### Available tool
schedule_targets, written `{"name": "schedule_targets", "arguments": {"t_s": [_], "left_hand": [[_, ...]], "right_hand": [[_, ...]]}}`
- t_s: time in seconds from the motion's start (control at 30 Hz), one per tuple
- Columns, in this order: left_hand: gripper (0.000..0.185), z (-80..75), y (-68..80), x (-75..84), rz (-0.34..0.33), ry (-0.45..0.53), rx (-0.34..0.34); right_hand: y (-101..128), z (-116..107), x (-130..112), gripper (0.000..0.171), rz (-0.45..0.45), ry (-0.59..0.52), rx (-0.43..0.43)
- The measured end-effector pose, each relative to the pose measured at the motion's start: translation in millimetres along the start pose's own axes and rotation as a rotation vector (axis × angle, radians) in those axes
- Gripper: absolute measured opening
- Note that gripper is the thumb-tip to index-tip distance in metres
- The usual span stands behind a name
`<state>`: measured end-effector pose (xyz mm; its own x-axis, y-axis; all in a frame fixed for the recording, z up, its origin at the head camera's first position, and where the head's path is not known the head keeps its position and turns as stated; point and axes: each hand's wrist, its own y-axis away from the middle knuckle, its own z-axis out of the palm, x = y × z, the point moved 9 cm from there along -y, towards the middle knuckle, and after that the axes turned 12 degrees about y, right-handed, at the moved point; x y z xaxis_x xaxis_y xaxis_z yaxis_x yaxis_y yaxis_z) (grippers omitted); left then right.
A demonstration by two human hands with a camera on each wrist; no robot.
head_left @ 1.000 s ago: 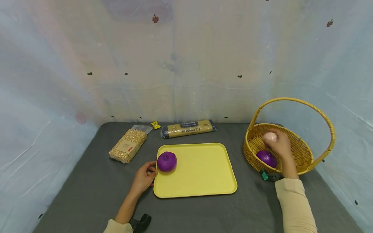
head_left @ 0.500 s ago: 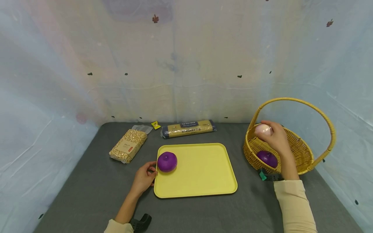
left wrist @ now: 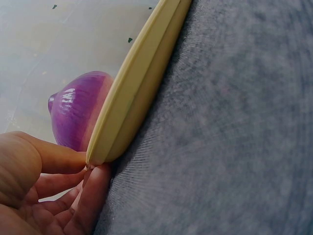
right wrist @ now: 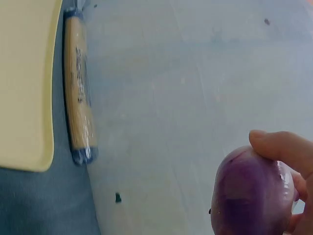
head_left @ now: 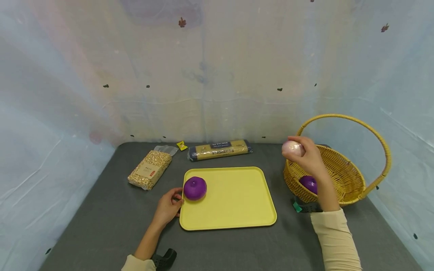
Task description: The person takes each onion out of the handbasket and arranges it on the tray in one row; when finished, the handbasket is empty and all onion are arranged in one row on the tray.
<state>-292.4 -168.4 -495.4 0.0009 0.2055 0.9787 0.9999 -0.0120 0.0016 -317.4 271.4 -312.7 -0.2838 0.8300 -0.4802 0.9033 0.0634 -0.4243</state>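
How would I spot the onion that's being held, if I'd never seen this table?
Find the wicker basket on the table's right side. Just above its left rim, the right hand grips a pale onion in the air. The other two onions are deep purple and lie at rest, one in the basket, one on the yellow tray.

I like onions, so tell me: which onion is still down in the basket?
The dark purple onion lying inside the yellow basket. Another purple onion sits on the yellow tray, and the pale onion is held up by the right hand.
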Motion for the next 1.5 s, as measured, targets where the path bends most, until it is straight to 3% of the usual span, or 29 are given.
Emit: {"name": "schedule_targets", "arguments": {"t_s": [0.37,0.87,1.5], "left_hand": [[0.039,0.0,-1.3,-2.6,-0.005,0.001,0.003],[0.038,0.4,0.2,-1.4,-0.005,-0.004,0.000],[0.039,-0.2,-0.3,-0.6,0.009,-0.007,-0.006]], "right_hand": [[-8,33,-40,0.051,-0.143,-0.067,-0.033],[-12,70,-76,0.052,-0.222,-0.147,-0.084],[-2,127,-103,0.051,-0.290,-0.145,-0.180]]}}
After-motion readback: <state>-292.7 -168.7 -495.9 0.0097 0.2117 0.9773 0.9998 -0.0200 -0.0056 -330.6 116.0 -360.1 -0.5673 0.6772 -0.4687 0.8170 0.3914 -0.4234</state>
